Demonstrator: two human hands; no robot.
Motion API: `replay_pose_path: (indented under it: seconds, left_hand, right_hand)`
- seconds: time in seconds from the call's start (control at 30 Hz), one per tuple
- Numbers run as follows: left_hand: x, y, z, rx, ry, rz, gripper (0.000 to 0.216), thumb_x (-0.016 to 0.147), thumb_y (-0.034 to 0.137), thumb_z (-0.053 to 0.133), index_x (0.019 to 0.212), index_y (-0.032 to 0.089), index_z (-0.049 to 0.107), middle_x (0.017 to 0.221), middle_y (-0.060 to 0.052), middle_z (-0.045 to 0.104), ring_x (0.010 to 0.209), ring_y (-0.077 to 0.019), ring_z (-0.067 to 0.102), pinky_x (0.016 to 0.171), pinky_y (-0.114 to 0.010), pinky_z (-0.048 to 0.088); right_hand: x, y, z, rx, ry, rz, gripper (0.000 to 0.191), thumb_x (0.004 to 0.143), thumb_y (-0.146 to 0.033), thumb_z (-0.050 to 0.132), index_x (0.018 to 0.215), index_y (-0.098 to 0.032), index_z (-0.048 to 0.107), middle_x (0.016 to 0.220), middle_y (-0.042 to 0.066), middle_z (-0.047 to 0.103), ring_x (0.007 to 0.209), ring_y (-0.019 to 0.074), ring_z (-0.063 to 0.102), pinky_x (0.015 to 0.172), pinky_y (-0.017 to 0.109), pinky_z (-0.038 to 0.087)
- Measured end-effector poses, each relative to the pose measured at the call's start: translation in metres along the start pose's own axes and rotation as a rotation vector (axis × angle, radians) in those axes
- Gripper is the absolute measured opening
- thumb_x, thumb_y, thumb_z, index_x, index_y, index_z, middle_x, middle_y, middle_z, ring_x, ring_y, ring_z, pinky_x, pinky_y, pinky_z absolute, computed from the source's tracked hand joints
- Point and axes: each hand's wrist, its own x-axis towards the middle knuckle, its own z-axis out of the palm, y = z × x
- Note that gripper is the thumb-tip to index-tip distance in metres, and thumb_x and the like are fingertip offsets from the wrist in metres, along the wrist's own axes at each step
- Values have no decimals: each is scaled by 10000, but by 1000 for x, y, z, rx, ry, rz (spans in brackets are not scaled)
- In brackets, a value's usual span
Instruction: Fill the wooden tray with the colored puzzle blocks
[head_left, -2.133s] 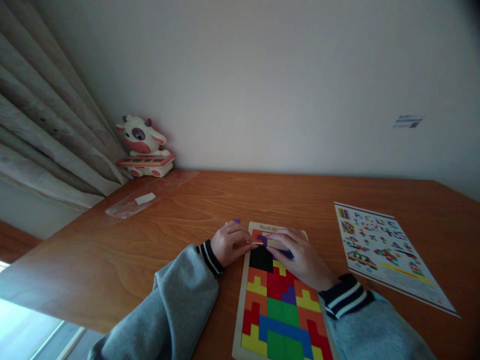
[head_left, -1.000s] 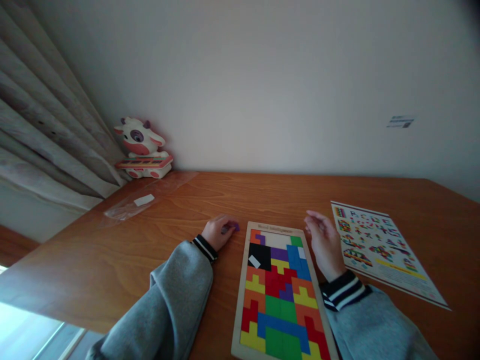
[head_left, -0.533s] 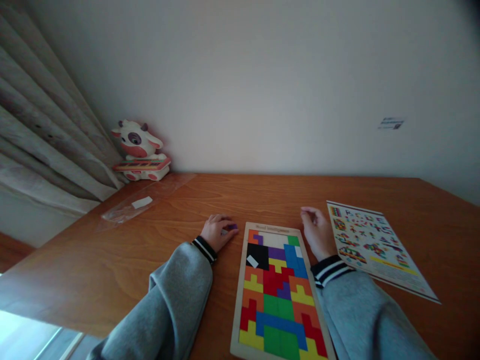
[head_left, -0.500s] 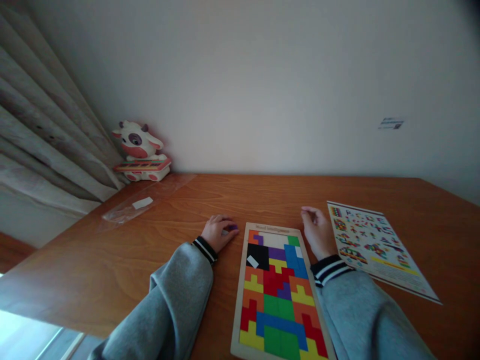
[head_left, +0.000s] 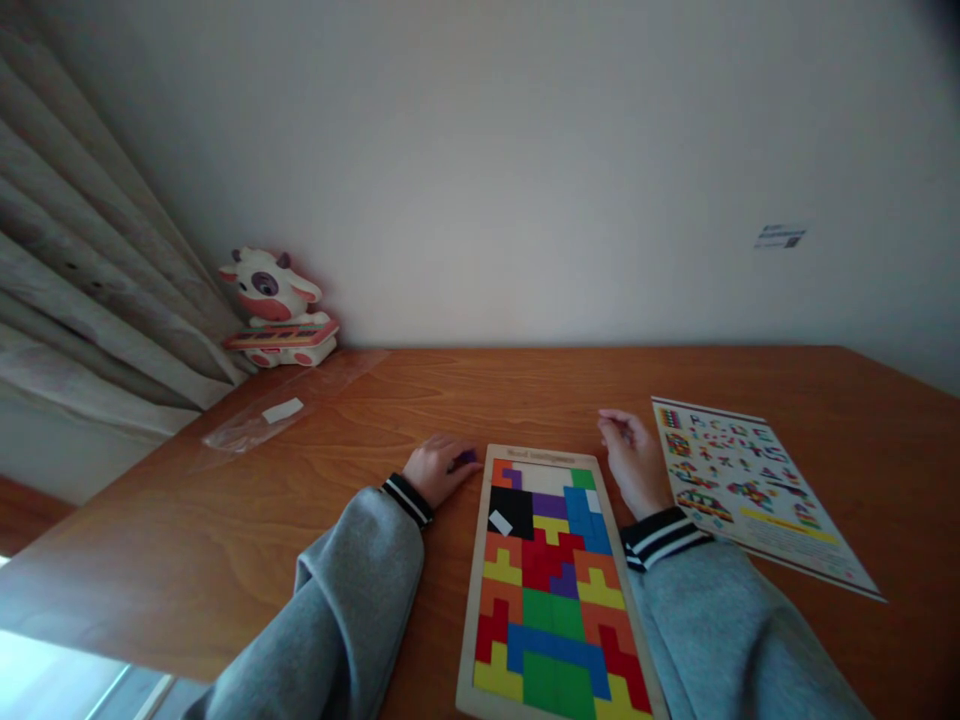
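Observation:
A wooden block puzzle board (head_left: 471, 610) lies in front of me, packed with colourful pieces. A pale bare area (head_left: 544, 479) shows near its top, and a black piece (head_left: 512, 505) carries a white sticker. Just left of the board's top corner, my left hand (head_left: 436, 468) is closed on a small purple puzzle piece (head_left: 467, 458), mostly covered by the fingers. My right hand (head_left: 634, 462) rests on the table between the board's upper right edge and a printed sheet (head_left: 742, 460). Its fingers are curled in, and whatever they may hold is hidden.
A clear plastic bag (head_left: 247, 425) with a white label lies on the table (head_left: 480, 385) at the left. Behind it stands a toy cow with a keyboard (head_left: 281, 310), beside a curtain (head_left: 90, 280). A wall runs along the table's back edge.
The view has shifted slightly. My left fingers have changed position a little around the purple piece. My right hand has stayed nearly still.

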Motion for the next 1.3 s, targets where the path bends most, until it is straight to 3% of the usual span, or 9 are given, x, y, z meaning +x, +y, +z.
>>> replay_pose_path:
  seconds: [0.13, 0.3, 0.37, 0.47, 0.6, 0.8, 0.9, 1.13, 1.3]
  left_hand:
    - [-1, 0, 1, -78, 87, -75, 309, 831, 377, 691, 1082, 202, 654, 941, -45, 711, 857, -183, 670, 783, -298, 552]
    - [8, 16, 0, -154, 240, -45, 159, 864, 353, 659, 872, 204, 714, 810, -34, 719, 752, -161, 651, 735, -290, 546]
    - [13, 30, 4, -257, 291, -81, 187, 845, 378, 684, 826, 195, 721, 758, -31, 713, 688, -152, 640, 674, -280, 546]
    - [17, 52, 15, -570, 355, -236, 290, 823, 449, 695, 844, 160, 696, 769, -45, 716, 658, -145, 659, 617, -262, 562]
    - [16, 70, 31, -881, 235, -295, 369, 804, 504, 692, 874, 143, 662, 829, -66, 730, 731, -167, 692, 684, -290, 593]
    - [14, 70, 32, -858, 155, -311, 346, 865, 487, 625, 944, 153, 664, 875, -72, 728, 754, -167, 687, 705, -294, 588]
    - [13, 68, 21, -613, 92, -197, 297, 927, 430, 548, 992, 167, 669, 889, -69, 714, 766, -158, 667, 698, -275, 565]
    - [5, 52, -2, -224, -101, 342, 324, 872, 455, 612, 1036, 185, 683, 971, -101, 693, 882, -209, 631, 810, -336, 514]
    - [1, 43, -4, -197, -147, 387, 463, 776, 570, 675, 1044, 194, 683, 961, -105, 683, 871, -217, 626, 800, -336, 514]
  right_hand:
    - [-3, -7, 1, -32, -6, -27, 347, 831, -477, 566, 1000, -180, 626, 980, 91, 672, 863, 219, 621, 766, 388, 503]
    - [-12, -24, 4, -84, -110, -106, 361, 843, -498, 565, 1006, -182, 628, 953, 96, 674, 850, 221, 619, 804, 394, 490]
    - [-18, -35, 5, -84, -219, -134, 361, 842, -494, 583, 1032, -191, 635, 958, 85, 686, 851, 213, 630, 796, 372, 500]
    - [-31, -53, 6, -67, -534, -148, 349, 861, -462, 592, 1098, -210, 634, 1007, 71, 706, 868, 197, 646, 766, 336, 516]
    - [-44, -68, 8, -121, -770, -203, 272, 878, -442, 585, 1010, -234, 699, 946, 38, 741, 810, 186, 653, 711, 312, 506]
    - [-41, -62, 7, -126, -770, -184, 242, 863, -436, 604, 974, -256, 722, 911, 18, 752, 776, 184, 664, 694, 314, 514]
    - [-35, -56, 2, -129, -706, -137, 280, 844, -422, 618, 1053, -251, 691, 875, 19, 749, 757, 185, 675, 712, 332, 530]
    - [-25, -46, -13, -176, -720, -35, 229, 816, -431, 642, 898, -228, 709, 854, 45, 762, 770, 222, 701, 715, 358, 537]
    - [-27, -40, -14, -319, -741, -124, 238, 813, -458, 633, 822, -241, 731, 747, 23, 723, 643, 187, 625, 603, 317, 496]
